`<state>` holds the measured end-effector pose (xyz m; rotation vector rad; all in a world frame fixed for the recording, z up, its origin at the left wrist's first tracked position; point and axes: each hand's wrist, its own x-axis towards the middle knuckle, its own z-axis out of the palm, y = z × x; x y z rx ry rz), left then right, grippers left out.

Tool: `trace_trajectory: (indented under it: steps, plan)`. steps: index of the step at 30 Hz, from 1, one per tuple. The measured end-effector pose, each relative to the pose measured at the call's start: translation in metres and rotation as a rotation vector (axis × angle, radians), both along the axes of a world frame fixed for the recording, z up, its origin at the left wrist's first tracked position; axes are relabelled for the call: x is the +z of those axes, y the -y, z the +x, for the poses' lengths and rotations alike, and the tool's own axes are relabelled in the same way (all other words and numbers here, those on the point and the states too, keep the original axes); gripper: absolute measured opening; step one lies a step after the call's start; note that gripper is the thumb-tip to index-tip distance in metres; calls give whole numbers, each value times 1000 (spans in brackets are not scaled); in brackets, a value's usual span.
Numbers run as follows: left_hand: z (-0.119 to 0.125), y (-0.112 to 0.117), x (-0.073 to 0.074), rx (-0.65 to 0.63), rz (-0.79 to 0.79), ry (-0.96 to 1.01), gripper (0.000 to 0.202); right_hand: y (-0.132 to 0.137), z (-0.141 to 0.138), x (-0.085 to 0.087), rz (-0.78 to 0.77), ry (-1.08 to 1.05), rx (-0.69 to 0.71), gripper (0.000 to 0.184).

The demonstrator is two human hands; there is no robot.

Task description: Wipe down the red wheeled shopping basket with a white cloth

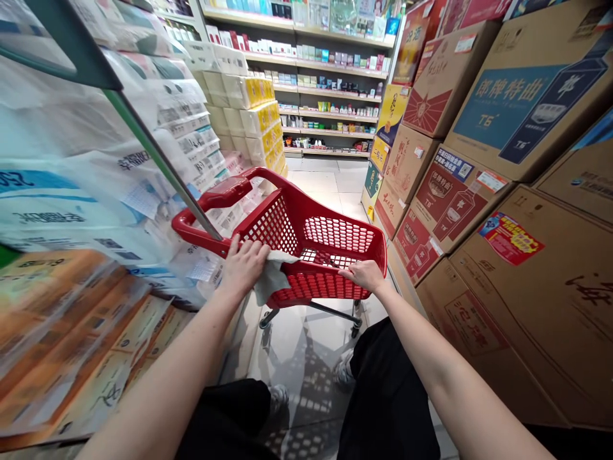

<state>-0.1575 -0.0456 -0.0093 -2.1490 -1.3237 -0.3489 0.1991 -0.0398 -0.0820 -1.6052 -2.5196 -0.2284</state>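
A red plastic shopping cart [330, 227] with perforated sides stands side-on in front of me. My left hand [244, 265] is closed over its near rim beside the handle. A pale grey cloth [275, 275] is held at that hand and hangs down over the cart's outer side. Farther right, my right hand [366, 276] grips the same rim, fingers wrapped round it. A grey-green pole [153, 160] rises from the handle end towards the upper left. The visible part of the basket shows only its slotted walls and floor.
Plastic-wrapped tissue packs [163, 108] are stacked on the left, with orange packs [62, 332] below. Cardboard cartons [517, 96] form a wall on the right. Across the pale tiled floor [320, 176] stand shelves [330, 89] of small boxes and bottles.
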Motion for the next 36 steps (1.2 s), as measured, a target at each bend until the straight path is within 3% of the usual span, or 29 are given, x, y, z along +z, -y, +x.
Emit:
trace_trajectory:
  steps: [4,13,19,23,29,36]
  plan:
    - [-15,-3,7,33,24,25,23,-4,1,0,-20,4,10,73]
    - [-3,-8,13,-10,-73,-95,20,-4,8,12,-34,-19,-21,71]
    - [17,-4,13,-20,-76,-55,21,-17,-42,29,-57,-57,71,75]
    - [33,1,12,-25,-69,-63,19,-24,-67,33,-82,-84,23,82]
    - [38,8,16,-116,-121,-70,19,-18,-48,30,-108,-79,-19,77]
    - [15,18,32,-207,-121,-87,34,-12,-45,29,-74,-82,-25,73]
